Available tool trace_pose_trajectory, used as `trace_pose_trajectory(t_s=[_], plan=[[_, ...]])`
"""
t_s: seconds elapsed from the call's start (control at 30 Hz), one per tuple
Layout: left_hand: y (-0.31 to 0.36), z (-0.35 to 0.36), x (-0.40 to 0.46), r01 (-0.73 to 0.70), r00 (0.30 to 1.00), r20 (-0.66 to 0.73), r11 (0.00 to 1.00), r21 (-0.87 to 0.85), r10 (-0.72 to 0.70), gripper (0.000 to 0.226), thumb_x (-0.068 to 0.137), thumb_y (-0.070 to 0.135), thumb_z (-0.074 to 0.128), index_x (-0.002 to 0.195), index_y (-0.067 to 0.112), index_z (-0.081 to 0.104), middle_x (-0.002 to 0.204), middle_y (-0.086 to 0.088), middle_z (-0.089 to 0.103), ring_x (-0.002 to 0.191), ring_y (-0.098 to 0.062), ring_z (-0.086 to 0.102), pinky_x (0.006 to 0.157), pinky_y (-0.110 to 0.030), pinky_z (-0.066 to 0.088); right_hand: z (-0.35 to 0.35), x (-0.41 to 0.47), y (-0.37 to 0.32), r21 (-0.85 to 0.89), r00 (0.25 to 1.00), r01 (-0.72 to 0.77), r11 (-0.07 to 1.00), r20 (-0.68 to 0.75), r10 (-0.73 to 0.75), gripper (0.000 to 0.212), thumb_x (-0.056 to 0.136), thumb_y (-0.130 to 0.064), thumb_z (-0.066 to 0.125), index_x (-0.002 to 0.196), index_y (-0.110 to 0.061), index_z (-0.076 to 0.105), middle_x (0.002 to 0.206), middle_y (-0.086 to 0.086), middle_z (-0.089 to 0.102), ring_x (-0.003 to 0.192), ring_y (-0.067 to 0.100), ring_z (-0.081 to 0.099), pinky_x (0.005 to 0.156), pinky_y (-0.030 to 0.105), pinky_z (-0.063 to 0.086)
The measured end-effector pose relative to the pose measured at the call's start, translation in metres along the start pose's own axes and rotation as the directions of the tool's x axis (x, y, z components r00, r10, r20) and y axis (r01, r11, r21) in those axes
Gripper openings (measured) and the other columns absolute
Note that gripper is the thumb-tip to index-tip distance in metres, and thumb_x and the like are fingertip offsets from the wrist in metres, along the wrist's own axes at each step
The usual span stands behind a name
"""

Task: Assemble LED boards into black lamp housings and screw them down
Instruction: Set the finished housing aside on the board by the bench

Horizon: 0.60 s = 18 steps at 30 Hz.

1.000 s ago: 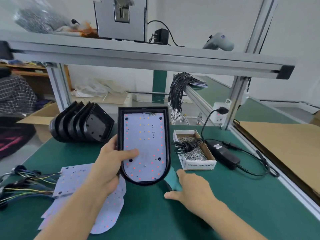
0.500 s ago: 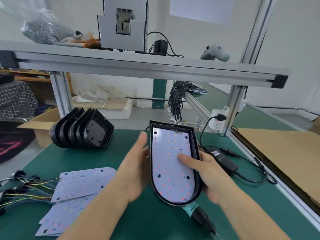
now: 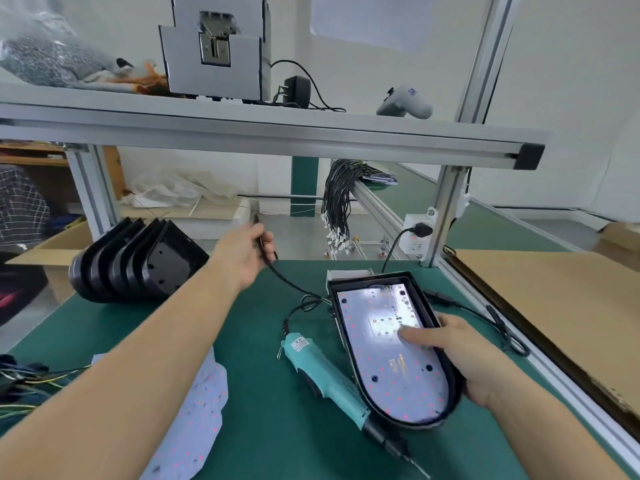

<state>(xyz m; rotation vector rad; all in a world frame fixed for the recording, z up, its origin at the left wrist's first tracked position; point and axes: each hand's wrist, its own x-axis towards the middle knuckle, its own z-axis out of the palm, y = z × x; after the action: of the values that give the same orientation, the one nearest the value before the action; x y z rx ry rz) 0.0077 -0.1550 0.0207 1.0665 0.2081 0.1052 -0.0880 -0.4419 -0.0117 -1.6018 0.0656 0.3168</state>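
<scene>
A black lamp housing [image 3: 453, 393] with a white LED board [image 3: 391, 351] seated inside is tilted above the green table at the right. My right hand [image 3: 460, 351] grips its right rim, thumb pressing on the board. My left hand [image 3: 244, 254] is stretched far forward and grips the black cable [image 3: 287, 280] of the teal electric screwdriver [image 3: 325, 372], which lies on the table beside the housing, bit toward me. A stack of empty black housings [image 3: 138, 261] lies at the back left. Loose LED boards [image 3: 194, 410] lie under my left forearm.
A screw box [image 3: 349, 273] peeks out behind the held housing. Coloured wire bundles [image 3: 20, 379] lie at the left edge. A power strip with plug [image 3: 419, 233], an aluminium frame post [image 3: 446, 209] and a cardboard sheet [image 3: 554, 306] stand at the right. A shelf beam [image 3: 277, 133] crosses overhead.
My left hand let go of the housing and reached forward to take the screwdriver cable. My right hand carried the housing to the right and lower.
</scene>
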Motion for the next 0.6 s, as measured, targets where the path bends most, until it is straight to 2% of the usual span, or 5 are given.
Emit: trace_pose_trajectory(t_s=[0.1, 0.23, 0.3, 0.43, 0.6], plan=[[-0.01, 0.012, -0.026, -0.251, 0.959, 0.208, 0.915, 0.316, 0.192, 0.02, 0.101, 0.009, 0.044, 0.112, 0.018, 0.059, 0.061, -0.001, 0.053, 0.048, -0.012, 0.052, 0.051, -0.02, 0.048, 0.015, 0.019, -0.006, 0.022, 0.98, 0.05, 0.998, -0.193, -0.045, 0.019, 0.084, 0.001, 0.068, 0.103, 0.0, 0.065, 0.095, 0.013, 0.074, 0.071, 0.022, 0.071, 0.058, 0.026, 0.052], [-0.027, 0.021, -0.06, -0.535, 0.843, 0.427, 0.581, 0.614, 0.326, 0.027, 0.098, 0.009, 0.05, 0.117, 0.024, 0.063, 0.059, 0.002, 0.058, 0.06, -0.012, 0.057, 0.065, -0.01, 0.046, 0.034, 0.044, -0.015, 0.103, 0.958, 0.076, 0.992, -0.283, -0.044, 0.015, 0.088, 0.003, 0.062, 0.081, -0.009, 0.058, 0.093, 0.01, 0.069, 0.065, 0.015, 0.063, 0.053, 0.023, 0.045], [-0.036, 0.023, -0.073, -0.596, 0.799, 0.504, 0.324, 0.735, 0.328, 0.031, 0.097, 0.014, 0.051, 0.122, 0.028, 0.064, 0.069, 0.0, 0.064, 0.07, -0.017, 0.06, 0.073, -0.021, 0.048, 0.042, 0.051, -0.021, 0.125, 0.951, 0.082, 0.989, -0.307, -0.04, 0.006, 0.092, -0.008, 0.06, 0.087, -0.004, 0.06, 0.109, 0.019, 0.067, 0.079, 0.026, 0.064, 0.07, 0.03, 0.05], [-0.052, 0.03, -0.089, -0.514, 0.585, 0.71, -0.498, 0.699, 0.393, 0.051, 0.087, 0.011, 0.062, 0.135, 0.027, 0.052, 0.09, 0.0, 0.064, 0.078, -0.022, 0.06, 0.066, -0.032, 0.041, 0.057, 0.054, -0.031, 0.185, 0.951, 0.128, 0.974, -0.3, -0.068, 0.071, 0.089, -0.059, 0.054, 0.122, 0.003, 0.054, 0.129, 0.019, 0.058, 0.12, 0.035, 0.055, 0.106, 0.047, 0.041], [-0.058, 0.037, -0.099, -0.366, 0.732, 0.641, -0.661, 0.655, 0.231, 0.069, 0.086, 0.007, 0.041, 0.147, 0.031, 0.019, 0.103, 0.003, 0.047, 0.062, -0.02, 0.035, 0.066, -0.032, 0.018, 0.056, 0.053, -0.031, 0.159, 0.939, 0.232, 0.96, -0.294, -0.178, 0.059, 0.079, -0.06, 0.064, 0.104, -0.006, 0.066, 0.118, 0.021, 0.064, 0.102, 0.031, 0.065, 0.098, 0.039, 0.048]])
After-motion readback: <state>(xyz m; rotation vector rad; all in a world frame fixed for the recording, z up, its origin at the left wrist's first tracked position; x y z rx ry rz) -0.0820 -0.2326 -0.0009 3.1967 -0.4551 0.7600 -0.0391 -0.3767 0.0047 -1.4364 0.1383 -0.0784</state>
